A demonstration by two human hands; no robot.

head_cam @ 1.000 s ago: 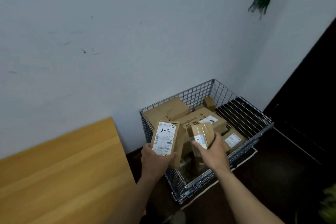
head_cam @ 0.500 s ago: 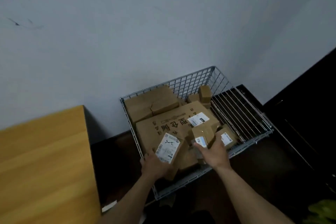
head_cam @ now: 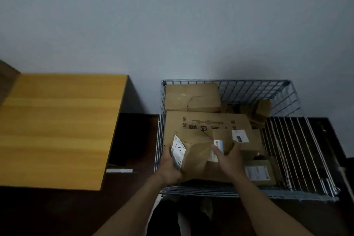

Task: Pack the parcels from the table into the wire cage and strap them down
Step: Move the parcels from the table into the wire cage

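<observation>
A wooden counter (head_cam: 57, 130) stands at the left against the pale wall. To its right sits the wire cage (head_cam: 283, 94), holding several brown parcels. At the cage's near left corner the person's left hand (head_cam: 169, 168) has its fingers wrapped round the near end of a flat parcel (head_cam: 195, 157) with a white label. This parcel is tilted and reaches away from the hand over a large printed carton (head_cam: 191, 120). Just to the right, the right hand (head_cam: 229, 161) grips a smaller parcel (head_cam: 224, 136), thumb laid up its labelled face. This one sits just beyond the fingers, inside the cage, close against the flat parcel; blur hides whether they touch. Farther right a small labelled box (head_cam: 258, 172) lies by the near wall
</observation>
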